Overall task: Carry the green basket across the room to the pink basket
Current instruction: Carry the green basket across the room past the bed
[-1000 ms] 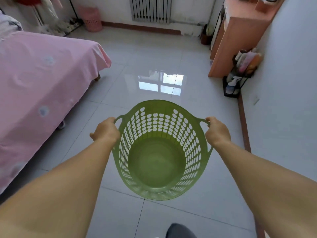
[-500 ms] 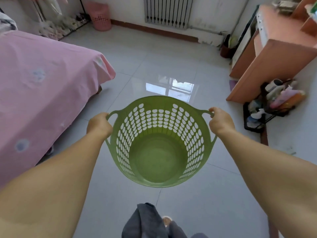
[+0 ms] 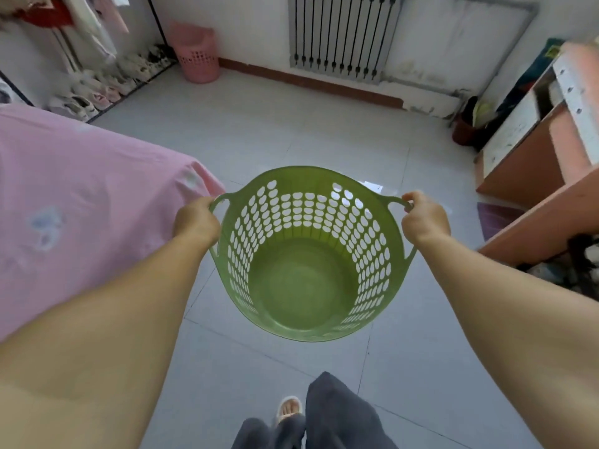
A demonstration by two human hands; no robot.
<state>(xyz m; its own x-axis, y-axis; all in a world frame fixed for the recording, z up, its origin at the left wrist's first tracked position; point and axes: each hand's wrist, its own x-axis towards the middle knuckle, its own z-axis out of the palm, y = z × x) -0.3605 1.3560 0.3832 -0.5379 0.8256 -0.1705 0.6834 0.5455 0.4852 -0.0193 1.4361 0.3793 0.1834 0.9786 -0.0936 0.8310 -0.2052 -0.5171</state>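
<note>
Above the pale tiled floor (image 3: 259,150), one green basket (image 3: 308,270) hangs in the air, empty, gripped at its two handles: the left hand (image 3: 194,222) is closed on one, the right hand (image 3: 424,218) on the other. One pink basket (image 3: 196,55) stands well apart against the far wall, near a radiator (image 3: 340,37). A pink bed (image 3: 81,196) lies to the left, an orange desk (image 3: 544,176) to the right.
</note>
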